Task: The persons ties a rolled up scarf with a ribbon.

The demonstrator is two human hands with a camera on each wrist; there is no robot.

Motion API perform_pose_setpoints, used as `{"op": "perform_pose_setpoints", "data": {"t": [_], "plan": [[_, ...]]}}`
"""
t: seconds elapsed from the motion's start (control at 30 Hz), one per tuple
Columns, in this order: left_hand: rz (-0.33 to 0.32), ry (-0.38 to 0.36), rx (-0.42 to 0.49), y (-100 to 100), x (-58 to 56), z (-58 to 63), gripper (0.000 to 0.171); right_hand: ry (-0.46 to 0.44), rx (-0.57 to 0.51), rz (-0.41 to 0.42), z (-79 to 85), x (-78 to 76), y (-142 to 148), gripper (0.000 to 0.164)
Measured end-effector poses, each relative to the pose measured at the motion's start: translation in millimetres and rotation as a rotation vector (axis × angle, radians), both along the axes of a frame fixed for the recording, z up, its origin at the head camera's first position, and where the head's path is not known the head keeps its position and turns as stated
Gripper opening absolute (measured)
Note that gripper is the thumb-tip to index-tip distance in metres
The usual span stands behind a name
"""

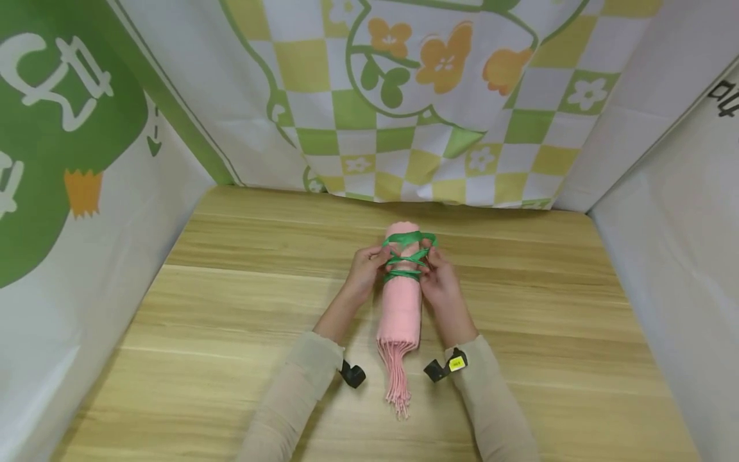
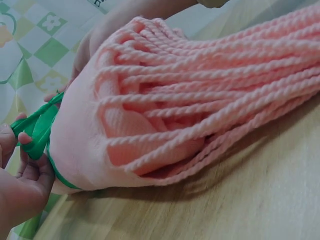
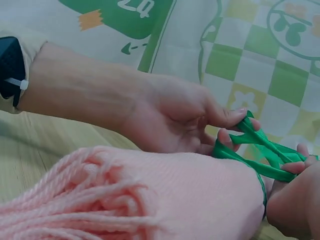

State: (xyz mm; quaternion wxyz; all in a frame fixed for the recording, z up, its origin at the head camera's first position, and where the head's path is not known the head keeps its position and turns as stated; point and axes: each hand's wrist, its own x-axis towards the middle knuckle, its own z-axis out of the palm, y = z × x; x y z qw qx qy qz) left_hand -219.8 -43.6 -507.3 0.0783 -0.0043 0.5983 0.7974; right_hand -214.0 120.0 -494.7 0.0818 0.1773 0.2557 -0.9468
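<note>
A rolled pink scarf (image 1: 399,311) lies lengthwise on the wooden table, its twisted fringe (image 1: 397,378) pointing toward the person. Around its far half runs a green ribbon (image 1: 407,256), wound more than once and crossing over itself on top. At the scarf's left side the left hand (image 1: 365,273) pinches a part of the ribbon between thumb and fingers. Opposite it, the right hand (image 1: 441,279) holds another part of the ribbon at the right side. In the right wrist view, ribbon strands (image 3: 265,150) stretch between the two hands above the roll.
The wooden table (image 1: 231,333) extends to both sides of the scarf. Behind it hangs a checked, flowered cloth (image 1: 358,141). White panels stand at left and right, the left one (image 1: 115,256) with green print. Both wrists carry small black cameras (image 1: 353,373).
</note>
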Motion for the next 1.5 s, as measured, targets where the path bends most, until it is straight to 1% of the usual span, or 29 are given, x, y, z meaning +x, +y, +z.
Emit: {"op": "perform_pose_setpoints", "data": {"t": [0.07, 0.13, 0.23, 0.33, 0.47, 0.53, 0.67, 0.83, 0.93, 1.03, 1.17, 1.27, 1.33, 1.43, 1.5], "plan": [[0.003, 0.003, -0.004, 0, -0.1, 0.6, 0.023, 0.012, 0.010, 0.025, 1.4, 0.3, 2, 0.025], [-0.002, 0.006, -0.009, 0, -0.4, 0.8, 0.024, 0.016, 0.021, 0.025, 2.9, 0.9, 3, 0.023], [-0.010, -0.005, -0.005, 0, -0.8, -0.2, 0.025, 0.022, 0.023, -0.001, 4.5, 1.9, 3, 0.022], [-0.017, -0.025, 0.007, -1, -0.6, -1.4, 0.026, 0.042, -0.007, -0.042, 3.9, 3.6, 2, 0.025], [-0.008, -0.053, 0.030, -2, 0.8, -3.2, 0.030, 0.063, -0.036, -0.084, 0.0, 5.7, 2, 0.027], [-0.002, -0.056, 0.042, -3, 1.5, -4.1, 0.033, 0.065, -0.016, -0.098, -2.7, 6.3, 3, 0.028], [0.013, -0.064, 0.056, -5, 1.8, -7.2, 0.039, 0.081, 0.083, -0.088, -7.9, 6.6, 6, 0.032], [0.015, -0.069, 0.055, -8, 0.9, -11.8, 0.041, 0.128, 0.258, -0.057, -10.0, 6.7, 8, 0.034], [0.003, -0.078, 0.036, -8, 1.8, -10.2, 0.040, 0.166, 0.384, -0.027, -11.3, 7.2, 9, 0.029], [-0.002, -0.112, 0.002, -12, 2.6, -6.8, 0.035, 0.190, 0.520, 0.011, -12.6, 7.5, 11, 0.022], [-0.004, -0.143, -0.065, -26, 1.1, -4.7, 0.029, 0.195, 0.651, 0.042, -14.1, 5.4, 19, 0.018], [0.000, -0.150, -0.131, -43, -1.2, -4.1, 0.030, 0.188, 0.704, 0.049, -15.7, 2.3, 33, 0.021], [-0.004, -0.143, -0.174, -57, -1.6, -3.5, 0.032, 0.178, 0.734, 0.061, -16.5, 1.4, 46, 0.023], [-0.003, -0.140, -0.198, -75, -0.5, -2.3, 0.034, 0.130, 0.720, 0.066, -17.2, 1.6, 66, 0.026], [-0.018, -0.133, -0.212, -83, 0.6, -1.7, 0.036, 0.094, 0.645, 0.081, -17.0, 3.1, 77, 0.027]]}}
